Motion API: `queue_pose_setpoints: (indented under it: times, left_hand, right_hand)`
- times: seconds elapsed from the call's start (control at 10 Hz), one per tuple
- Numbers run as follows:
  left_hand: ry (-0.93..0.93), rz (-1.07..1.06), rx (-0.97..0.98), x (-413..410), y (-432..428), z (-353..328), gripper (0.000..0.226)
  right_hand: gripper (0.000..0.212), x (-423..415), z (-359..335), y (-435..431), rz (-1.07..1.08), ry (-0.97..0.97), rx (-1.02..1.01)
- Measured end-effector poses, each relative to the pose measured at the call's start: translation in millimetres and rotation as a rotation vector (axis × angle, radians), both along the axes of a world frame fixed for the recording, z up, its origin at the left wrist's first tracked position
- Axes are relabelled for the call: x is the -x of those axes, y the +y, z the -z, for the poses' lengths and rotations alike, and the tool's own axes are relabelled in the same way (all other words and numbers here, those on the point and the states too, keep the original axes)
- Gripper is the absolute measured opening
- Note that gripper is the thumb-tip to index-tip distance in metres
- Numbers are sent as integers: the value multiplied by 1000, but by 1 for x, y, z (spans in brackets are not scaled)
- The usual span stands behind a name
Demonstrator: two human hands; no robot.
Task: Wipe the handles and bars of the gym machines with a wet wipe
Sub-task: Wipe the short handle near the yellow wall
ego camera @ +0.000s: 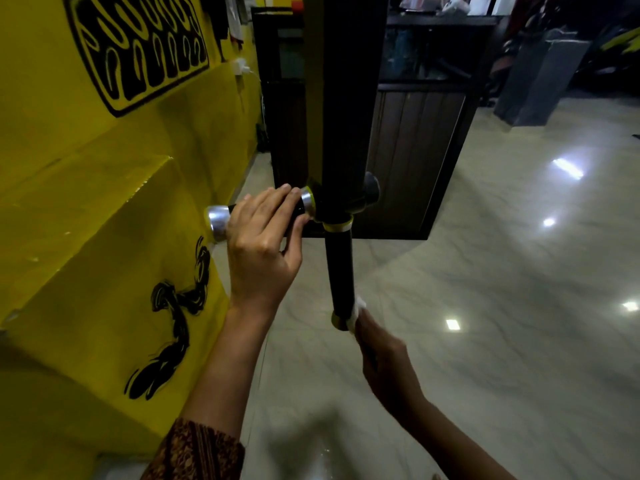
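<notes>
The left hand's fingers curl over the top of the side handle, a black grip with a silver cap at each end, and the thumb presses up from below, so the grip is clasped. The left hand shows its back to the camera, wrist straight, forearm rising from a patterned brown sleeve at the bottom edge.

The right hand is blurred; its fingers pinch a white wet wipe against the lower end of the vertical bar, just above the bar's yellow-ringed end cap. How far the fingers wrap around the bar cannot be made out. The right forearm runs off the bottom edge.

The machine's black upright post hides most of a second knob on its far side. The yellow wall lies to the left, the glossy tiled floor below.
</notes>
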State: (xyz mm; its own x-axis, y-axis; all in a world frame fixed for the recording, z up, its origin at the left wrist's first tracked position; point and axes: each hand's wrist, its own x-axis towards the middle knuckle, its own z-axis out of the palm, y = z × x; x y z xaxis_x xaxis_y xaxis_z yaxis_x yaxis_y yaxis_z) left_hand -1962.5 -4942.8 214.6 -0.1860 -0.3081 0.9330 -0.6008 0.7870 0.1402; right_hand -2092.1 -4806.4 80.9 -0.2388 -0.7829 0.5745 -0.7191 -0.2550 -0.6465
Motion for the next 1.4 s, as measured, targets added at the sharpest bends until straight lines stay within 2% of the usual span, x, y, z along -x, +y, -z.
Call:
queue_pose_setpoints:
  times: [0.1, 0.2, 0.3, 0.4, 0.5, 0.6, 0.7, 0.8, 0.9, 1.1, 1.2, 1.4]
  left_hand:
    - [1, -6, 4, 1, 0, 1, 29]
    - [-3, -2, 6, 1, 1, 1, 29]
    - [-26, -6, 6, -2, 0, 0, 30]
    - [-42, -12, 12, -3, 0, -1, 30]
    - [-49, -18, 25, -4, -1, 0, 30]
    - [-36, -14, 29, -3, -2, -1, 30]
    - [-14, -14, 32, -1, -1, 0, 28]
    - [-14, -8, 27, -1, -1, 0, 28]
    - [-29, -14, 18, -2, -1, 1, 29]
    - [-57, -31, 29, -4, -1, 0, 29]
    - [-53, -28, 34, -4, -1, 0, 30]
    - [-41, -14, 40, -3, -1, -1, 29]
  right_hand:
    - [44, 5, -6, 14, -23, 186, 73]
    - [55, 7, -36, -3, -89, 295, 191]
    - [77, 10, -78, -47, -103, 535, 184]
    - [70, 13, -74, -62, -72, 684, 132]
    - [44, 20, -34, -44, -154, 768, 118]
    - [32, 24, -12, -23, -271, 799, 111]
    - [39, 23, -27, -17, -243, 719, 0]
    - [42, 23, -60, -37, -152, 673, 24]
    - [43, 11, -87, -66, 11, 813, 98]
    - [35, -6, -55, -45, 101, 884, 84]
    - [29, 0, -43, -39, 59, 891, 71]
    - [34, 27, 1, -5, -223, 1017, 40]
